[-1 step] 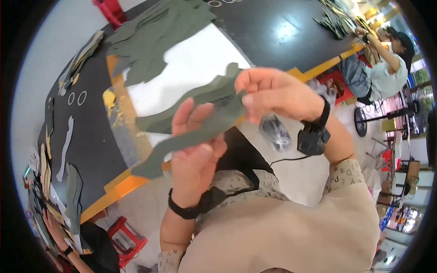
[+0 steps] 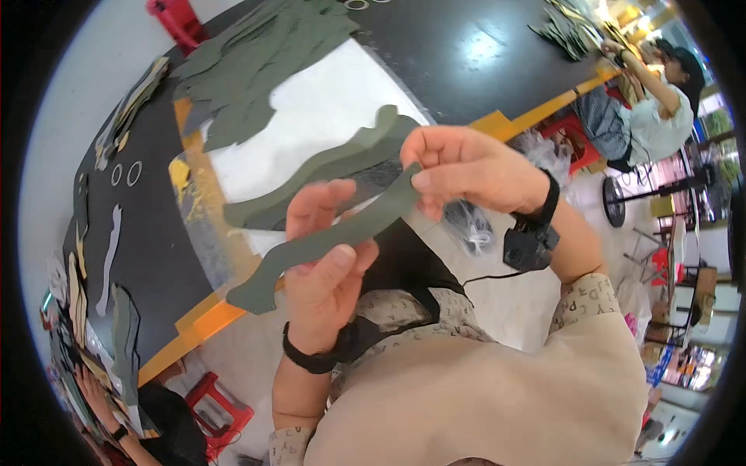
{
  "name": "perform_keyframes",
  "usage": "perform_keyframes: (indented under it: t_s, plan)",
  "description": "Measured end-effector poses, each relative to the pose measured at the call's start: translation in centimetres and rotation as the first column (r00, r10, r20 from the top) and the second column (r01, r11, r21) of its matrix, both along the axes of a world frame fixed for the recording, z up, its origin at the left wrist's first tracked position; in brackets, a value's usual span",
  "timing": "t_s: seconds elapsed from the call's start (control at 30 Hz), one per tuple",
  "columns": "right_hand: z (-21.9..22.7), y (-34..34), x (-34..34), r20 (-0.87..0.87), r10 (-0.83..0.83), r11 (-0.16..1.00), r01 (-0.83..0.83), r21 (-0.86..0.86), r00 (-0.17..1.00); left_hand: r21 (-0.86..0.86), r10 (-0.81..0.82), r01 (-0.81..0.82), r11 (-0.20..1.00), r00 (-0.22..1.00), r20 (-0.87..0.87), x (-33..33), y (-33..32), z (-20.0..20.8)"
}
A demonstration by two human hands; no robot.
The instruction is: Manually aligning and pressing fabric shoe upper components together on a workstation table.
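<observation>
A wavy-edged, dark green strip of thin, leather-like material [image 2: 364,224] is stretched between my two hands above the table's near edge. My left hand [image 2: 322,283] holds its middle part, thumb on top and fingers behind and beneath. With thumb and fingertips, my right hand [image 2: 474,171] pinches the upper right end. Just beyond lie similar green strips [image 2: 299,190], overlapping partly on a white sheet [image 2: 318,93]. The strip's lower left end sticks out free past my left hand.
A heap of green pieces [image 2: 264,54] covers the far part of the dark table [image 2: 431,46]. Yellow tape [image 2: 210,314] edges the table. Pale rings [image 2: 134,172] and more strips lie left. Another person [image 2: 660,109] sits at right; a different person's hand [image 2: 93,392] shows lower left.
The strip in my hands has turned flatter toward me, and its right end shows more plainly. My right hand has shifted slightly lower, still pinching the end.
</observation>
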State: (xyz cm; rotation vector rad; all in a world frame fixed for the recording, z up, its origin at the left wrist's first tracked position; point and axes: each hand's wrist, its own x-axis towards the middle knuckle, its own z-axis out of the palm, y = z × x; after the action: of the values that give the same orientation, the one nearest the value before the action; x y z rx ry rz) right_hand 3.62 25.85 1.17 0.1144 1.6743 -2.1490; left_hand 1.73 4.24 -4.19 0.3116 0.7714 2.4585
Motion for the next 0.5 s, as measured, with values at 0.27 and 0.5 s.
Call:
perform_keyframes:
  t_s: [0.27,0.5]
  plan:
    - [-2.8,2.6,2.8,-0.034,-0.092,0.993,0.094,0.074,0.995,-0.525,-0.161,-0.174,0.833,0.833,-0.53,-0.6,1.8,0.0]
    - [-4.1,4.6,0.3,-0.25,-0.121,0.964,0.174,0.202,0.961,-0.614,-0.075,-0.304,0.729,0.856,-0.512,-0.5,2.4,0.0]
